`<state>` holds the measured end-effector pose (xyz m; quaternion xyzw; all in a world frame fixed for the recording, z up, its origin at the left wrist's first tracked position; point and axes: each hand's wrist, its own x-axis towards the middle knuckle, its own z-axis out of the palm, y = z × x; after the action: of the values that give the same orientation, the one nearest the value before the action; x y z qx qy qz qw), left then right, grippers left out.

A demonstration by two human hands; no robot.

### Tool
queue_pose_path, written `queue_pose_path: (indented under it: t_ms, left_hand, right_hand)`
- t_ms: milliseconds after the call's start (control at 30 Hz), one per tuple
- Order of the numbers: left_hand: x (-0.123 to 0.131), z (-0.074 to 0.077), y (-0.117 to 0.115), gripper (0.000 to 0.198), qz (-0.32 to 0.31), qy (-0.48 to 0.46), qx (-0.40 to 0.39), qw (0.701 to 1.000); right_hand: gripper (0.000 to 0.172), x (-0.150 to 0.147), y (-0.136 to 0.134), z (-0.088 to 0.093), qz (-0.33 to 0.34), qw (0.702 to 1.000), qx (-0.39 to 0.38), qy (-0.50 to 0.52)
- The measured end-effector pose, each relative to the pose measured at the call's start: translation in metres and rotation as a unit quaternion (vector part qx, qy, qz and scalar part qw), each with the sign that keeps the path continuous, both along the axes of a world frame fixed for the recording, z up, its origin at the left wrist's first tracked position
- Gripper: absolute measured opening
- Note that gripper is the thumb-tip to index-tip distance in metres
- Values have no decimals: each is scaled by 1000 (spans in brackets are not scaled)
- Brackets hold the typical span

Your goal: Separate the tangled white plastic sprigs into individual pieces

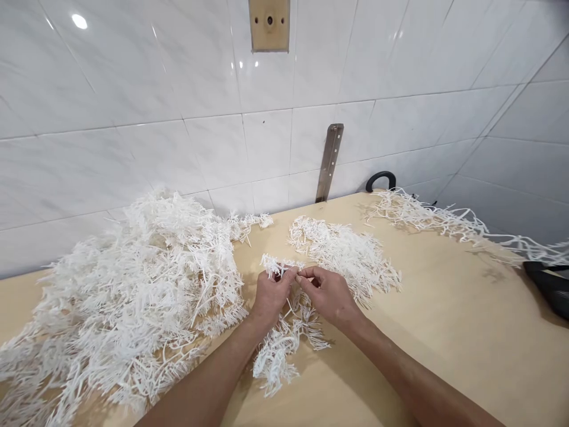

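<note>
My left hand (274, 290) is closed on a white plastic sprig (272, 264) with fine needle-like tips, which sticks out past its fingers. Close against it, the fingertips of my right hand (328, 292) are pinched together at the sprig's end; what exactly they grip is too small to make out. Below the hands, a small clump of white sprigs (278, 356) lies on the table (448, 332). Just beyond my right hand sits a flat heap of loose white pieces (351, 252). A large pile of white branching sprigs (146, 290) covers the left side.
Bare white stems (435, 216) trail along the back right edge. A black curved handle (381, 179) stands behind them, and a black object (551, 290) lies at the far right. A metal strip (329, 163) leans on the tiled wall (267, 145), below a wall plate (269, 26).
</note>
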<state>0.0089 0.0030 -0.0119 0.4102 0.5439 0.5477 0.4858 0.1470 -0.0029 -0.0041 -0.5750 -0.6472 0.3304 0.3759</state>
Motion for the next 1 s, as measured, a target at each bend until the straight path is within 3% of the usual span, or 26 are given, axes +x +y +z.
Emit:
queue_pose_path:
  t_ms: [100,300,467,667,800,1000]
  left_hand:
    - [0,-2,1,34,-3,3,13,1000]
    - [1,-3,1,30,5,-6,23,1000]
    - [0,0,0,30,7,-4,14,1000]
    - [-1,-10,2,38,-16,26,-4,1000]
    - [0,-10,0,39,-11,60,-4,998]
    - [0,3,-7,43,-29,38,32,998]
  right_hand:
    - [25,-2,1,-1,8,996,-64,63]
    - [27,-2,1,-5,41,986,-90,138]
    - [25,-2,0,0,27,996,-29,78]
    - [18,-4,-4,3,24,998,63,-18]
    - [17,-10,-2,-1,11,998,46,-47]
    - [18,-2,8,-7,-70,997,-8,-33]
